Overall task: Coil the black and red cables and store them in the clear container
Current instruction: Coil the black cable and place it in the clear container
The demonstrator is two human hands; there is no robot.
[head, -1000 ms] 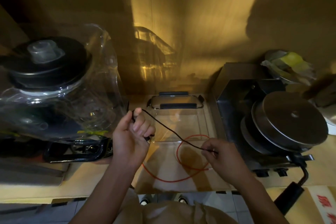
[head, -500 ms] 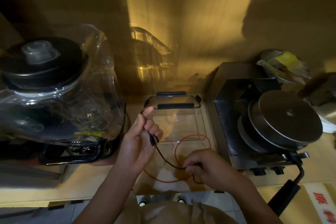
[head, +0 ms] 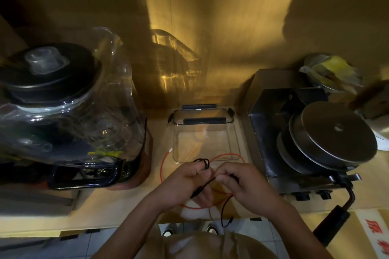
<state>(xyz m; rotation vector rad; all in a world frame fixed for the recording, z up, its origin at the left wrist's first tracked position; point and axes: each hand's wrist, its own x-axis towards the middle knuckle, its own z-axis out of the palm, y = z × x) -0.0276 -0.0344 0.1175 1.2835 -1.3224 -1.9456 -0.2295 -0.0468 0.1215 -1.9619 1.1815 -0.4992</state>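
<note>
Both hands gripped the black cable [head: 207,183] over the worktop [head: 117,202]: left hand [head: 185,183] pinching small loops, right hand [head: 246,187] feeding slack. The tail hung uncoiled. The red cable [head: 229,155] lay loose; the container [head: 207,143] held nothing.

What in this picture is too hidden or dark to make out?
Head view only:
- red cable: its middle stretch hidden under both hands.
- black cable: loop count too small, partly covered by the left hand.
- right hand: its fingertips are curled out of sight.
- clear container: near rim hidden by hands.
</note>
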